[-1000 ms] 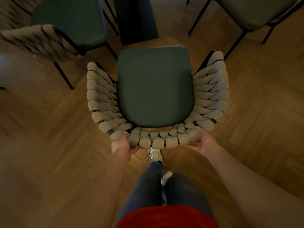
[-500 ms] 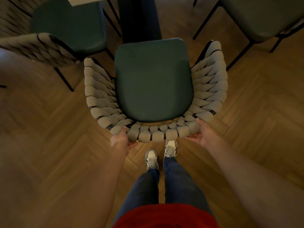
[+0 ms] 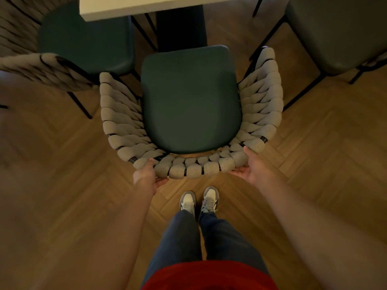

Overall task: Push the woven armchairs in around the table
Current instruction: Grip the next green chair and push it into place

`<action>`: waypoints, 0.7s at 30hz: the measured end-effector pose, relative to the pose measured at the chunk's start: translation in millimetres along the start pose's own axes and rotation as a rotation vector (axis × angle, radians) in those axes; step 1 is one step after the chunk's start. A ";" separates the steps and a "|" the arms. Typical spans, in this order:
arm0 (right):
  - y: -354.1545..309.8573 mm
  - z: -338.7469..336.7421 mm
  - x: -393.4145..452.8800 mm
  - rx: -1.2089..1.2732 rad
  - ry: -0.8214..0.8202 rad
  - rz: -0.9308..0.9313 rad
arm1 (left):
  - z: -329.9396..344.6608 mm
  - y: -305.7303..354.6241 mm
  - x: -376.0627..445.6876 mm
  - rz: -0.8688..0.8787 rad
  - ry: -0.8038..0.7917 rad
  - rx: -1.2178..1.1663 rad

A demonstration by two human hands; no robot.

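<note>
A woven armchair (image 3: 190,101) with a grey braided back and dark green seat stands in front of me, its seat front close to the dark table pedestal (image 3: 181,30). My left hand (image 3: 147,174) grips the back rim at its left rear. My right hand (image 3: 250,166) holds the rim at the right rear, fingers wrapped under the weave. The white table top (image 3: 146,6) shows at the top edge, above the pedestal.
A second woven armchair (image 3: 83,40) sits at the upper left, partly under the table top. A third green-seated chair (image 3: 339,32) stands at the upper right. My feet (image 3: 199,200) are just behind the chair on the herringbone wood floor.
The chair has slid forward toward the pedestal with both hands still on its back. I have stepped after it, feet now side by side, and the table top has come into view.
</note>
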State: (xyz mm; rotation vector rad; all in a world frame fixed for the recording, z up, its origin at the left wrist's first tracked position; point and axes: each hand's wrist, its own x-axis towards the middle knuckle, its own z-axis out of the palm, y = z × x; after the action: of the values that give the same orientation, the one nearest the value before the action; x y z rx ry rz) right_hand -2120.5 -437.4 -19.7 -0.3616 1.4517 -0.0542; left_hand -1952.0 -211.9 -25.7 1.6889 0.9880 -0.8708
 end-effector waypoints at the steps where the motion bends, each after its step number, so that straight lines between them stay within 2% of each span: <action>1: -3.9 2.8 1.7 -0.005 0.004 0.001 | 2.4 3.5 0.1 0.000 0.004 -0.001; 8: -13.9 12.7 6.1 -0.036 0.016 0.008 | 6.7 12.7 2.7 0.004 0.016 0.087; 15: -6.0 16.3 -1.5 -0.064 0.051 -0.033 | -0.7 16.5 -0.8 0.016 -0.096 0.155; 21: -0.2 14.3 -10.2 -0.040 0.057 -0.068 | -14.1 19.7 -2.6 0.030 -0.106 0.261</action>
State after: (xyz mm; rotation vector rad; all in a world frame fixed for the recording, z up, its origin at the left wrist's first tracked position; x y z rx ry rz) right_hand -2107.8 -432.1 -8.8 -0.4453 1.4982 -0.0907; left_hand -1933.9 -203.2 -12.0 1.8491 0.8017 -1.0958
